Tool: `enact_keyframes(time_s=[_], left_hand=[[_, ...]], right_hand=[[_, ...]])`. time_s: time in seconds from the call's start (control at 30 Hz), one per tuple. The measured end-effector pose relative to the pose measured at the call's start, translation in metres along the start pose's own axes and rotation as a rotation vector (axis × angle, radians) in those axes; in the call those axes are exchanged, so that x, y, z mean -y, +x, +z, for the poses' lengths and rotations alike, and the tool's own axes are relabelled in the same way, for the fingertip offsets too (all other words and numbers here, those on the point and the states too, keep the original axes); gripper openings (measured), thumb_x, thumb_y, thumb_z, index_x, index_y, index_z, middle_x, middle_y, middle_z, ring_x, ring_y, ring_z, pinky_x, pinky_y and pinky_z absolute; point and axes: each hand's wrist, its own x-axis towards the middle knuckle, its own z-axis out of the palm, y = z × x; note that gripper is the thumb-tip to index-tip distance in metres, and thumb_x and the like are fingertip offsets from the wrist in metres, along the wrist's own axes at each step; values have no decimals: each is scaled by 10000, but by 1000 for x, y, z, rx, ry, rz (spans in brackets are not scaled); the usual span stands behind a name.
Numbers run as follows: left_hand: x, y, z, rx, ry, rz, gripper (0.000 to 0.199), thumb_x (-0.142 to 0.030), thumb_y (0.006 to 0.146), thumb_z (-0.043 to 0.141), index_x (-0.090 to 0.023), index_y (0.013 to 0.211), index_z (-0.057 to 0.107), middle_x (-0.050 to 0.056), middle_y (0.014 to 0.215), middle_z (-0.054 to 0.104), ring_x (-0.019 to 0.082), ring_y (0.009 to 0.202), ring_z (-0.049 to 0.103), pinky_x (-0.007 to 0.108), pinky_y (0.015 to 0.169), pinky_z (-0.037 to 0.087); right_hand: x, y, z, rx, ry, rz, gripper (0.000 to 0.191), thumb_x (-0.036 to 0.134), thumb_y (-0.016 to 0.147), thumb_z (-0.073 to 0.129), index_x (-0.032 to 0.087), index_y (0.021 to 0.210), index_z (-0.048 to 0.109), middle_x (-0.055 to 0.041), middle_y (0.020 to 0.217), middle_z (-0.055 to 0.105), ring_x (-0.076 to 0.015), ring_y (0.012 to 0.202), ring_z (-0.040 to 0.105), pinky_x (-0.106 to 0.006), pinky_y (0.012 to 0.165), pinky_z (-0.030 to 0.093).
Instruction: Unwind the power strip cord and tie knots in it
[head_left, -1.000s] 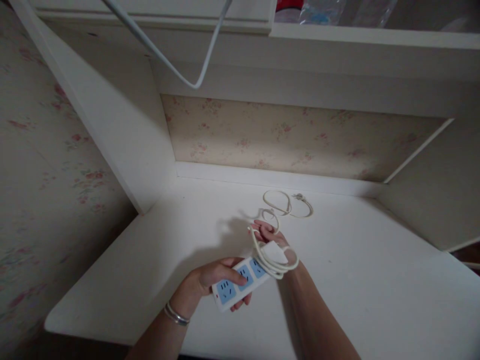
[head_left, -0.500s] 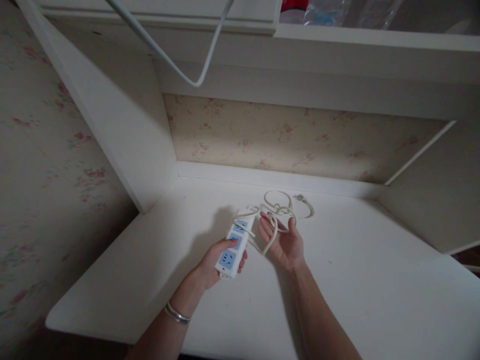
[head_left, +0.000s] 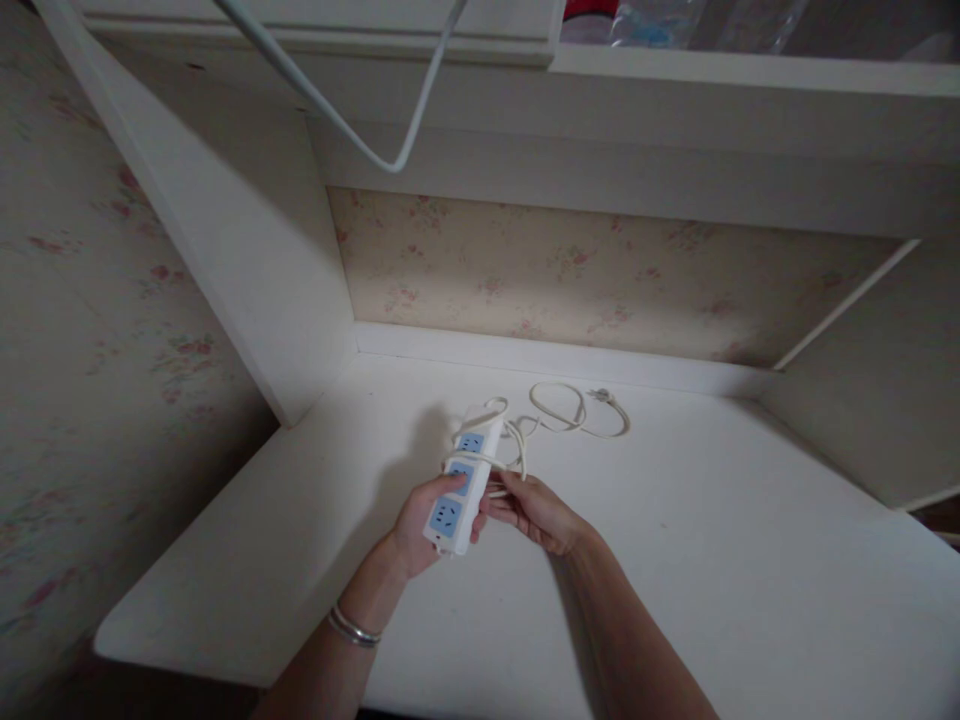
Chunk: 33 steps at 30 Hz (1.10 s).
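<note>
Beyond the power strip [head_left: 471, 466], cord [head_left: 582, 422] loops across the desk [head_left: 697, 550].

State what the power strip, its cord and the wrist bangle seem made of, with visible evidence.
Power strip: probably hard plastic, smooth white with light-blue socket faces; it looks rigid and straight-edged.
Cord: likely flexible plastic sheathing, off-white, bending in smooth loops.
Bangle: apparently polished metal, silvery with bright highlights.

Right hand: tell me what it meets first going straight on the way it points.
The right hand, holding the cord, points at the power strip: likely that, or the left hand around it, comes first; depth is unclear and they may already touch.
</note>
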Motion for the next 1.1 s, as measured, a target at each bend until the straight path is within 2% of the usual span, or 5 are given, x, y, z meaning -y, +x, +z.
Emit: enact_keyframes(time_s=[0.2, 0.3, 0.57, 0.87, 1.1], left_hand=[[5, -8, -6, 339, 244, -202, 368, -316, 703, 654, -95, 993, 601, 104, 734, 673, 163, 517, 606, 250, 456, 468], [7, -9, -4, 398, 398, -330, 389, -297, 674, 701, -126, 1003, 584, 92, 750, 686, 145, 501, 598, 243, 465, 468], [13, 2, 2, 71, 542, -305, 368, -332, 734, 629, -140, 1042, 570, 77, 731, 681, 144, 504, 604, 242, 467, 467], [4, 8, -1, -242, 181, -109, 303, -332, 783, 588, -88, 963, 594, 87, 686, 677, 146, 500, 611, 235, 470, 467], [-10, 4, -3, -173, -112, 6, 231, -297, 798, 572, -99, 916, 587, 90, 703, 653, 135, 525, 597, 214, 470, 453]], right_hand=[[4, 4, -6, -142, 155, -113, 351, 415, 782, 698, 113, 958, 669, -95, 911, 728, -173, 772, 691, -260, 714, 559], [13, 6, -19, -227, 351, -203, 318, 448, 809, 659, 150, 921, 659, -63, 877, 733, -155, 713, 692, -232, 613, 566], [29, 2, -64, -394, 719, -509, 117, 276, 851, 628, 176, 792, 650, -19, 793, 728, -112, 782, 697, -171, 643, 580], [19, -6, -78, -352, 836, -685, 156, 283, 813, 634, 156, 898, 664, -26, 733, 711, -124, 715, 686, -207, 630, 587], [15, 2, -79, -421, 891, -606, 112, 241, 837, 589, 145, 851, 645, -28, 701, 699, -123, 660, 674, -224, 620, 594]])
